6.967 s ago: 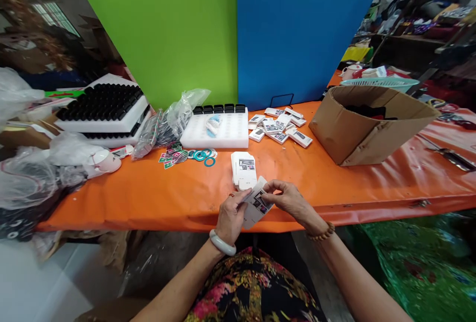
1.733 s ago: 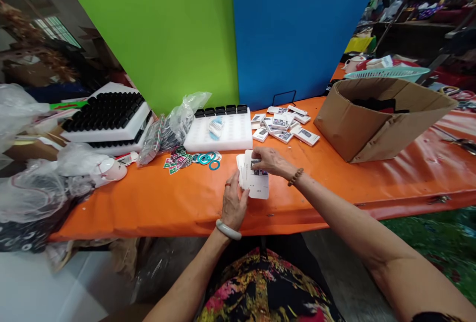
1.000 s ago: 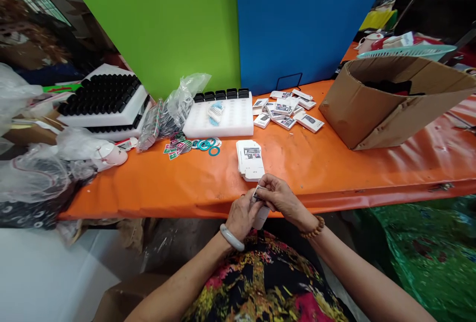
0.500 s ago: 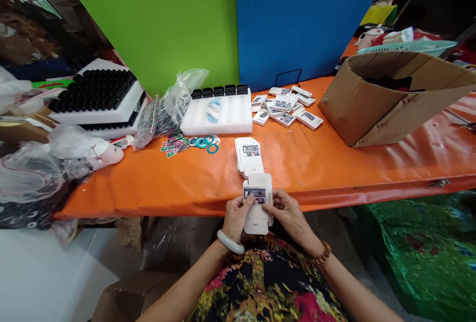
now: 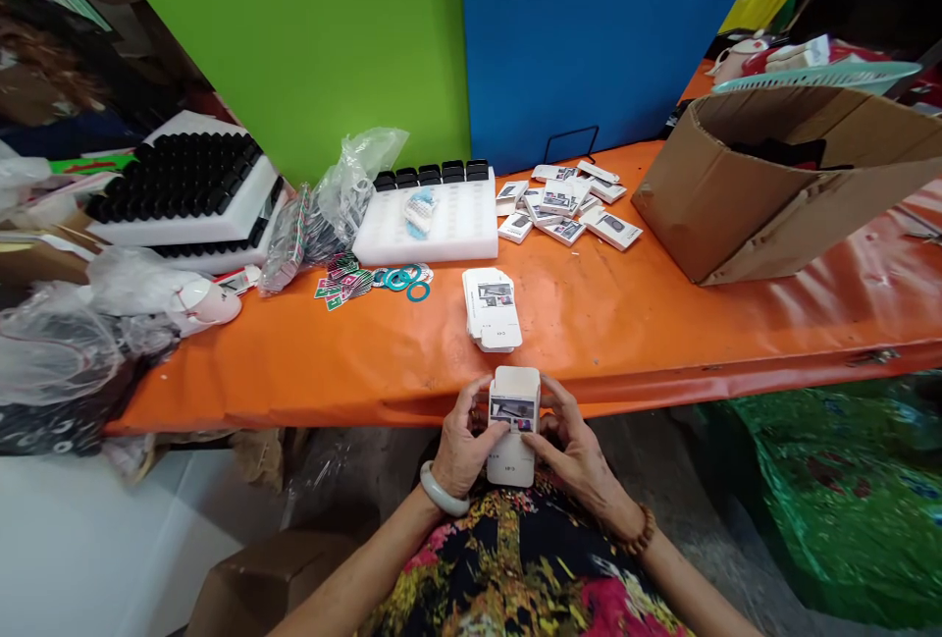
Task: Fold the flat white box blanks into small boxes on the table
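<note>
A flat white printed carton (image 5: 513,455) is held upright between my two hands, just past the table's front edge. My left hand (image 5: 465,441) grips its left side, thumb on the printed face. From the right, my right hand (image 5: 572,443) holds the other side, its thumb also on the front; the fingers behind are partly hidden. The carton has end flaps at top and bottom and a small picture in the middle. Just beyond my hands, a stack of similar flat cartons (image 5: 492,311) lies on the orange table (image 5: 368,352).
Small filled boxes (image 5: 566,200) lie in a heap at the back. Left of them stands a white foam tray (image 5: 456,225) with black pieces along its back row. Teal rings (image 5: 418,292) and cards (image 5: 345,282) lie nearby. A cardboard box (image 5: 736,195) stands at right.
Both hands have drawn the carton towards my body, away from the stack. My fingers have moved around its sides, and its side flaps now show less.
</note>
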